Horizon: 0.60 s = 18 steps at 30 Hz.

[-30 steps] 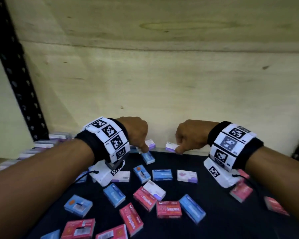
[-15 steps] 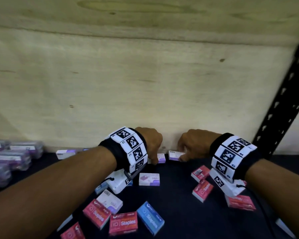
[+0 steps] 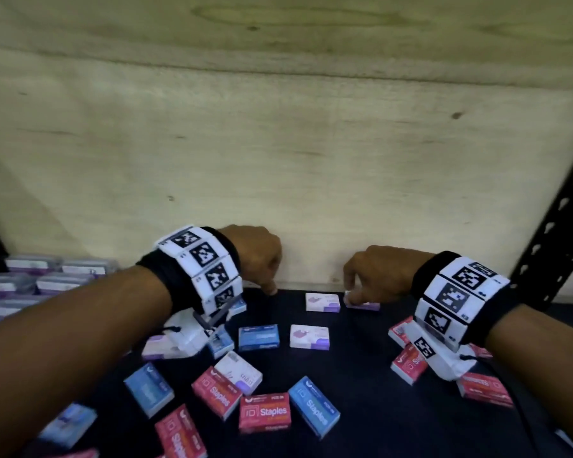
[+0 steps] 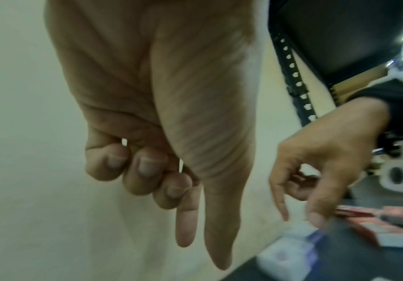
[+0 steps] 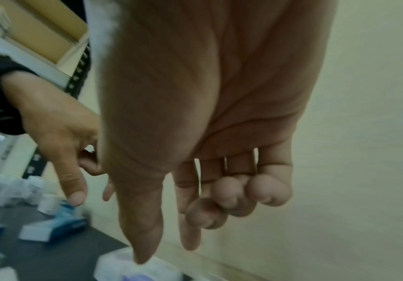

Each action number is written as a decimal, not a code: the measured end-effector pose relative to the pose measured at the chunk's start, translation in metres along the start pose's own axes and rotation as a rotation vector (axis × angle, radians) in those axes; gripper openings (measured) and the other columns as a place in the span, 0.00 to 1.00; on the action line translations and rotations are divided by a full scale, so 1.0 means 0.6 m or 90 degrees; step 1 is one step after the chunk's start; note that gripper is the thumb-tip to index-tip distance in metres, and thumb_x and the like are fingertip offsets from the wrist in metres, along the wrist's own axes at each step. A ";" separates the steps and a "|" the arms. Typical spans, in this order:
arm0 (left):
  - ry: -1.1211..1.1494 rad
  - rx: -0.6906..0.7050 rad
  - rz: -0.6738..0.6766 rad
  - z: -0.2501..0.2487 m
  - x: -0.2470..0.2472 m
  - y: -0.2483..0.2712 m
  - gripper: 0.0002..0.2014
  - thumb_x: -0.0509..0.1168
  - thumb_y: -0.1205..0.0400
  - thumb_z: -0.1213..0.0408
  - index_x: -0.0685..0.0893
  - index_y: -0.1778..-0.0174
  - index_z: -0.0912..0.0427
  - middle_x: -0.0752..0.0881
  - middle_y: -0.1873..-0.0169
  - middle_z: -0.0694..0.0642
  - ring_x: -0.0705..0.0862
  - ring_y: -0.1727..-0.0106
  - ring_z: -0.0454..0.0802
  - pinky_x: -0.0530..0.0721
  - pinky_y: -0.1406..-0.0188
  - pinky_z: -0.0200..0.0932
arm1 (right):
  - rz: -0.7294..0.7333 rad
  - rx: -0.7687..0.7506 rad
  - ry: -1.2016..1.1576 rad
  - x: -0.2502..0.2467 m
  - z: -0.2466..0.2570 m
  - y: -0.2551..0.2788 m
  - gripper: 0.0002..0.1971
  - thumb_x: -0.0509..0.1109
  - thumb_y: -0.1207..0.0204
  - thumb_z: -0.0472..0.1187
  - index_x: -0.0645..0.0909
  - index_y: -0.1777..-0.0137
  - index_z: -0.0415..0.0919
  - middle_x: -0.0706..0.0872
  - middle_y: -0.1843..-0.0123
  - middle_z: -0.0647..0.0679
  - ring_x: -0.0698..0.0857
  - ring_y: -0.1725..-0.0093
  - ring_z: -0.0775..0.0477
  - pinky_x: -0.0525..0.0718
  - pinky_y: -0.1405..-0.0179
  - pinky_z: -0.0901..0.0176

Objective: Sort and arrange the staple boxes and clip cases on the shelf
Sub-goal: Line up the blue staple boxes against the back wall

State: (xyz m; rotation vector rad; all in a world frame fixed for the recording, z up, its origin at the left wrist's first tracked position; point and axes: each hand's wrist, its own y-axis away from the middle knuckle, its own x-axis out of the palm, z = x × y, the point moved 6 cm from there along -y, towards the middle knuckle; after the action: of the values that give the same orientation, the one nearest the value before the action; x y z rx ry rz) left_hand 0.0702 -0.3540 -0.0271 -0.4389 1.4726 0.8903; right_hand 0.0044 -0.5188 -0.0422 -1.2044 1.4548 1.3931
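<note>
At the near edge of the shelf mat [image 3: 361, 375], around 6 o'clock, the work was clearly not finished: red staple boxes [image 3: 264, 413] and blue staple boxes [image 3: 314, 410] lay scattered at mixed angles, some touching each other, with no rows made. More red boxes [image 3: 409, 363] were loose at 4 o'clock, under the right wrist.

Further in, toward the middle, one blue box [image 3: 258, 337] and one white and purple box [image 3: 309, 336] lay flat, apart from each other.

At the far side, near the back board [image 3: 278, 160], two white and purple boxes seemed to begin a row. The right hand [image 3: 377, 276] at 1 o'clock was half closed, with thumb and forefinger reaching down on the white box by the board [image 3: 366, 305]; I judged it touched the box rather than gripped it. Just left of it lay its neighbour box [image 3: 322, 302]. The left hand [image 3: 257, 256] at 11 o'clock had three fingers curled, thumb and forefinger pointing down, and held nothing.

At 9 o'clock, the clear clip cases [image 3: 30, 282] stood grouped together, so that part seemed mostly done.
</note>
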 end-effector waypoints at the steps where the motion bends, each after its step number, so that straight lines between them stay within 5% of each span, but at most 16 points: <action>1: -0.007 -0.019 -0.011 0.028 -0.003 0.015 0.17 0.74 0.26 0.45 0.87 0.49 0.52 0.87 0.53 0.49 0.84 0.51 0.51 0.79 0.58 0.42 | -0.012 -0.016 -0.009 -0.007 0.019 -0.003 0.16 0.71 0.23 0.58 0.84 0.43 0.49 0.79 0.64 0.59 0.83 0.54 0.48 0.79 0.54 0.56; 9: -0.082 -0.176 -0.032 0.209 0.021 0.105 0.16 0.74 0.25 0.46 0.86 0.44 0.47 0.82 0.53 0.47 0.79 0.55 0.50 0.73 0.60 0.40 | 0.051 -0.147 -0.035 -0.016 0.173 -0.026 0.19 0.75 0.29 0.63 0.85 0.47 0.51 0.83 0.64 0.60 0.82 0.64 0.56 0.78 0.62 0.59; 18: -0.116 -0.206 -0.004 0.247 0.064 0.101 0.16 0.74 0.26 0.50 0.86 0.43 0.48 0.84 0.44 0.51 0.84 0.45 0.53 0.77 0.56 0.42 | 0.145 -0.103 -0.062 0.005 0.159 -0.005 0.26 0.78 0.33 0.64 0.82 0.42 0.51 0.84 0.54 0.59 0.82 0.55 0.55 0.79 0.54 0.61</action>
State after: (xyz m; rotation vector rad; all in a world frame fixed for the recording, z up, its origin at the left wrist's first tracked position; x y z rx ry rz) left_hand 0.1190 -0.1967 -0.0340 -0.5831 1.1632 1.1383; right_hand -0.0005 -0.4243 -0.0558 -1.0772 1.4688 1.7284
